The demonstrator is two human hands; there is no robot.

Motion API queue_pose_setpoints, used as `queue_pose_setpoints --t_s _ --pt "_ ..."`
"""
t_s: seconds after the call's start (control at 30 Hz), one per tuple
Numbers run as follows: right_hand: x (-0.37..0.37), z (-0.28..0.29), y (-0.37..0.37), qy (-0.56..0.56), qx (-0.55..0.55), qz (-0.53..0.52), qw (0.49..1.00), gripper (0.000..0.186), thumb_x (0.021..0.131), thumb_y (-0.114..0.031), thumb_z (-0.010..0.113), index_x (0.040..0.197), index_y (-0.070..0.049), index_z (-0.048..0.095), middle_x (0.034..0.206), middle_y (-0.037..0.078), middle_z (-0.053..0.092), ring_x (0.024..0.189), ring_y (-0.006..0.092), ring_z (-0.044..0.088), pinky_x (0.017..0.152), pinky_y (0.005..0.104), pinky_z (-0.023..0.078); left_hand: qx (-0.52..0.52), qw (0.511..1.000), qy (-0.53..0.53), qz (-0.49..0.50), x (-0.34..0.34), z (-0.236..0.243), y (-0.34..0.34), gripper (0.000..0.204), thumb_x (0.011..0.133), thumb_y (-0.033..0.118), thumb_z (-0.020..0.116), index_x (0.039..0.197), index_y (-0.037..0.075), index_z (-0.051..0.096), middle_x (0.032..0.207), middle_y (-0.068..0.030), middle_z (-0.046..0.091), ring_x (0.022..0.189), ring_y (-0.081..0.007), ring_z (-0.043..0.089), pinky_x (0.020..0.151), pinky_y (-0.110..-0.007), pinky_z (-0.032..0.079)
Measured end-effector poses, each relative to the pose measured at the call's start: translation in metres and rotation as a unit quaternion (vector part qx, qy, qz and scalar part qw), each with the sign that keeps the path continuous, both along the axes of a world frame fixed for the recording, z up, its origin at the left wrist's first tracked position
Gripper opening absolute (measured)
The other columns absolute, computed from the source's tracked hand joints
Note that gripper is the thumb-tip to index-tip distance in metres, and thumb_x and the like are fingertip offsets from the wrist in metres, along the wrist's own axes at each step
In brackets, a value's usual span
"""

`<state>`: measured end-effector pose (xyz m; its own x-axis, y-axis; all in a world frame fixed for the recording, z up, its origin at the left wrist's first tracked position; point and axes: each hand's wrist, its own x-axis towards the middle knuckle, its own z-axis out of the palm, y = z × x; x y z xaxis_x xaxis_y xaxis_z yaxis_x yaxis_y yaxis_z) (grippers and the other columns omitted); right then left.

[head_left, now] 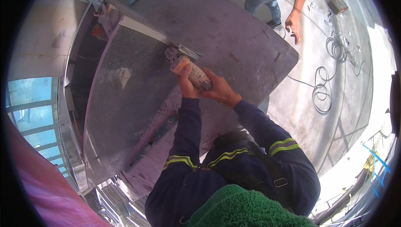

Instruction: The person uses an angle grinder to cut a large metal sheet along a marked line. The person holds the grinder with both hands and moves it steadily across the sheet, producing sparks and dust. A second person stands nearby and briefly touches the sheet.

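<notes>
At the right end of the pale far edge of a dark slab, above the counter, a dusty handheld power tool is held in both hands, the fingers of the left hand closed round its body beside an orange part and those of the right hand wrapped about its near end. Left on the slab lies a pale scrap; far right, a co-worker's hand hangs with fingers loosely spread, and coiled cables lie on the floor.
</notes>
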<state>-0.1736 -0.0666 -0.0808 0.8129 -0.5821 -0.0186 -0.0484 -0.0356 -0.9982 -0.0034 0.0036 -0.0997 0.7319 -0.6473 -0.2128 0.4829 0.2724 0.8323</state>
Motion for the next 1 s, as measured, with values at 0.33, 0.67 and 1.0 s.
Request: queue_pose_setpoints --t_s 0.33,0.67,1.0 --pt "-0.004 0.020 -0.003 -0.015 -0.010 -0.002 1.000 0.098 0.077 -0.024 0.086 0.165 -0.009 0.047 0.125 0.028 0.078 0.118 0.0470 0.076 0.101 0.0487 0.059 -0.021 1.000 -0.020 -0.009 -0.001 0.023 -0.006 0.061 0.097 0.028 0.079 0.149 0.004 0.057 0.133 -0.0085 0.064 0.119 -0.0241 0.067 0.099 -0.042 0.058" --pt "-0.004 0.014 -0.002 -0.004 0.012 0.005 1.000 0.098 0.078 -0.025 0.086 0.166 -0.008 0.047 0.126 0.026 0.078 0.116 0.0432 0.078 0.100 0.0457 0.060 0.003 1.000 -0.010 0.005 -0.003 0.019 -0.004 0.056 0.097 0.022 0.078 0.146 0.003 0.060 0.129 -0.0077 0.066 0.112 -0.0225 0.069 0.095 -0.040 0.059" --pt "-0.003 -0.004 0.002 0.018 0.020 0.002 1.000 0.101 0.077 -0.025 0.086 0.167 -0.009 0.046 0.128 0.027 0.077 0.118 0.0435 0.077 0.103 0.0464 0.059 0.022 1.000 0.014 0.008 0.002 -0.007 -0.001 0.059 0.096 0.023 0.079 0.148 0.003 0.059 0.131 -0.0085 0.066 0.114 -0.0239 0.069 0.097 -0.041 0.059"
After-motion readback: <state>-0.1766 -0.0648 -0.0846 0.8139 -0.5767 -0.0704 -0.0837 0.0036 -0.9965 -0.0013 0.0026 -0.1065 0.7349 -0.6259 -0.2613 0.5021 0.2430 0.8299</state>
